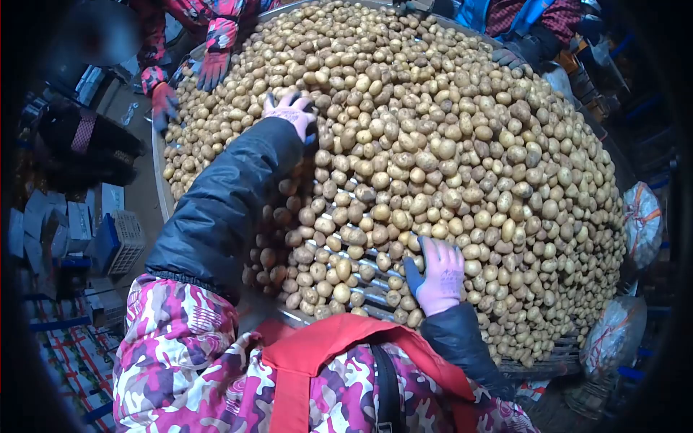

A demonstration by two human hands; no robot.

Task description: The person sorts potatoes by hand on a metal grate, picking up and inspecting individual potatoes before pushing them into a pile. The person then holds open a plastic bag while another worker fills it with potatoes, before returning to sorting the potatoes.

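A wide heap of potatoes [447, 159] covers a large table with metal slats [375, 292] showing near its front. Stretched far forward, my left hand [290, 115] in a pink and dark glove lies on the potatoes at the upper left, fingers spread. Nearer my body, my right hand [438, 273] in a similar glove rests on the potatoes just right of the bare slats, its thumb apart from the fingers. Neither hand shows a potato held in it. The undersides of both hands are hidden.
A co-worker's gloved hands [214, 68] are at the table's upper left edge. Another person's dark glove [510, 58] touches the heap at upper right. Plastic bags [641, 224] stand along the right edge. A crate [127, 242] and boxes are on the left floor.
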